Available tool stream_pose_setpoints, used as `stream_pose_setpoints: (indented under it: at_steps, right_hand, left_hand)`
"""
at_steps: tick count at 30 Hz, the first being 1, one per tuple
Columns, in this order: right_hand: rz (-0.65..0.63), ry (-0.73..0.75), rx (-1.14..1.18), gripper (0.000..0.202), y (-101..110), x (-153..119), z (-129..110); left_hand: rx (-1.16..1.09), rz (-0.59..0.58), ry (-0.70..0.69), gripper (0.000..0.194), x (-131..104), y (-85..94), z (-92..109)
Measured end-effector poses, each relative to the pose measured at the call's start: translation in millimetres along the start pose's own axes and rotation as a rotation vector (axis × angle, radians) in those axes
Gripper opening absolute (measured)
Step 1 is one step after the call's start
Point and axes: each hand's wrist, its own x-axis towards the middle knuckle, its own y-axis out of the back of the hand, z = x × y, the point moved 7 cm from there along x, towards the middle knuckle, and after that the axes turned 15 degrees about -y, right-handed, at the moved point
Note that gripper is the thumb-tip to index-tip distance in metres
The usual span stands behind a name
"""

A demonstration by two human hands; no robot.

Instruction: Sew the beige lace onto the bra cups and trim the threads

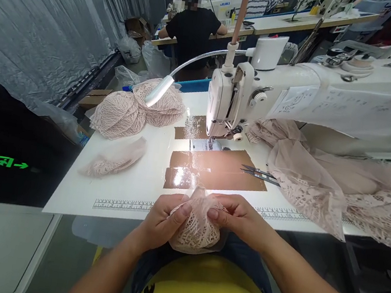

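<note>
Between my hands, at the table's front edge, is a pale pink lace and mesh fabric piece [198,230], gathered into a rounded shape. My left hand [166,218] pinches its left side, thumb on top. On the other side my right hand [234,218] grips it the same way, with the thumb pressed on the mesh. Just beyond the hands lies a brown tape-covered patch [221,167] on the white table [150,174]. The sewing machine [227,102] stands behind it, its needle area lit. Thread snips [259,174] rest right of the patch.
Stacked lace cups [119,114] sit at the back left under a lamp [158,91]. A single lace piece [116,157] lies in front of them. More lace fabric [307,183] is heaped on the right. A printed ruler [122,204] runs along the front edge. A person [194,29] sits ahead.
</note>
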Motion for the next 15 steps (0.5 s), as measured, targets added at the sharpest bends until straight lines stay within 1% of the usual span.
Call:
stream_pose_setpoints:
  at_steps: [1, 3, 5, 6, 7, 8, 9, 10, 11, 13, 15]
  right_hand:
    - [-0.003, -0.047, 0.079, 0.031, 0.4, 1.1, 5.3]
    - [0.062, -0.086, 0.256, 0.032, 6.6, 1.4, 13.0]
    - [0.167, -0.049, 0.422, 0.031, 16.3, -0.7, 14.9]
    - [0.220, -0.017, 0.473, 0.031, 20.8, -2.3, 14.2]
    - [0.263, 0.015, 0.492, 0.031, 24.1, -3.6, 12.6]
    - [0.297, 0.049, 0.474, 0.031, 25.9, -4.5, 10.0]
    - [0.320, 0.078, 0.421, 0.031, 25.9, -4.5, 7.1]
    - [0.327, 0.095, 0.341, 0.031, 23.6, -3.4, 4.4]
    - [0.324, 0.100, 0.254, 0.031, 19.8, -1.4, 2.7]
    - [0.296, 0.073, 0.143, 0.031, 10.5, 4.3, 3.5]
    - [0.266, 0.011, 0.194, 0.032, 4.5, 9.4, 8.8]
  left_hand:
    - [-0.095, 0.056, 0.041, 0.044, -0.8, 2.5, -4.6]
    - [-0.344, 0.241, 0.155, 0.042, -6.4, 9.8, -17.0]
    - [-0.600, 0.415, 0.250, 0.044, -15.8, 12.6, -27.2]
    - [-0.709, 0.452, 0.273, 0.050, -20.2, 9.9, -29.0]
    - [-0.801, 0.449, 0.280, 0.060, -23.6, 4.5, -28.3]
    - [-0.874, 0.415, 0.277, 0.070, -26.1, -3.1, -25.7]
    - [-0.921, 0.367, 0.271, 0.078, -27.9, -11.9, -22.2]
    - [-0.939, 0.320, 0.272, 0.080, -29.2, -21.1, -18.9]
    - [-0.927, 0.290, 0.281, 0.076, -29.8, -29.2, -16.9]
    - [-0.862, 0.300, 0.296, 0.067, -27.9, -39.4, -16.1]
    - [-0.787, 0.363, 0.303, 0.064, -24.7, -41.6, -19.4]
